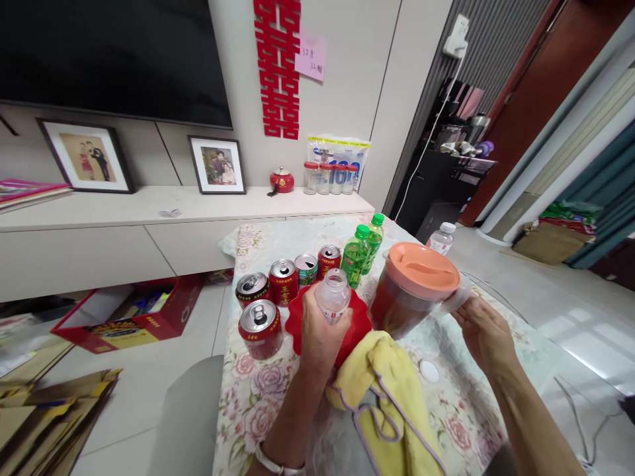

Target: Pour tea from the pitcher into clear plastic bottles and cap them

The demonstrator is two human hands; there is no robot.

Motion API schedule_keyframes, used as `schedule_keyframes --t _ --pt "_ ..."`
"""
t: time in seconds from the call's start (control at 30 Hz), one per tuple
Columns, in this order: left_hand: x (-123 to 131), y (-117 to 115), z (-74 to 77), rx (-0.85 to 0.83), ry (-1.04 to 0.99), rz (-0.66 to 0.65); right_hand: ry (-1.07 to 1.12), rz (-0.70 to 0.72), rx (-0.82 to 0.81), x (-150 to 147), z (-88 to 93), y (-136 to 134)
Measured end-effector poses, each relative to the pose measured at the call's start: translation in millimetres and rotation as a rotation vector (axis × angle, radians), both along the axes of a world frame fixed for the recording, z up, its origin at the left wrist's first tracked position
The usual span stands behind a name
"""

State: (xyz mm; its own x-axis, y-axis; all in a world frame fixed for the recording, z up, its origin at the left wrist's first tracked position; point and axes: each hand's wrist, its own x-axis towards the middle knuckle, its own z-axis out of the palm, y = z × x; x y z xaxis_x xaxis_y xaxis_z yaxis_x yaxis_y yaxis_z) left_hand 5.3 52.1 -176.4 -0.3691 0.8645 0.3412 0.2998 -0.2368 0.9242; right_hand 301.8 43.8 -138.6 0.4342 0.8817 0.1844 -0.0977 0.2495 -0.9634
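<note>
My left hand (317,334) is wrapped round a small clear uncapped bottle (333,294), held upright over a red funnel-like dish (357,324). My right hand (483,330) grips the handle of a clear pitcher (404,301) with an orange lid (421,268) and dark red drink inside; the pitcher is tilted toward the bottle. A yellow cloth (387,390) lies in front of the dish. A white bottle cap (429,371) rests on the floral tablecloth (258,403).
Several red drink cans (260,327) stand left of the dish, two green bottles (356,254) behind it, a white-capped bottle (441,238) at the far right edge. A low cabinet (99,238) with picture frames, jars and a red box (129,320) lies beyond.
</note>
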Motion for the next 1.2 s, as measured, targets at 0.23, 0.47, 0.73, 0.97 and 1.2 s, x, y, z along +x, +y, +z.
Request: schedule_keyframes --t 0.23,0.47,0.73,0.97,1.2 --pt "-1 0 -0.9 0.045 0.089 0.040 0.117 0.019 0.108 -26 15.0 25" --pt "-1 -2 1.4 0.015 -0.099 0.000 0.132 -0.030 0.148 -41 22.3 33" --pt "-4 -4 4.0 -0.013 -0.115 -0.038 0.087 -0.020 0.127 -51 38.4 32" --pt "-3 -3 5.8 -0.021 -0.124 -0.035 0.027 -0.007 0.122 -56 67.0 28" --pt "-3 -3 3.2 -0.006 -0.116 -0.028 -0.041 0.046 0.096 -66 98.4 24"
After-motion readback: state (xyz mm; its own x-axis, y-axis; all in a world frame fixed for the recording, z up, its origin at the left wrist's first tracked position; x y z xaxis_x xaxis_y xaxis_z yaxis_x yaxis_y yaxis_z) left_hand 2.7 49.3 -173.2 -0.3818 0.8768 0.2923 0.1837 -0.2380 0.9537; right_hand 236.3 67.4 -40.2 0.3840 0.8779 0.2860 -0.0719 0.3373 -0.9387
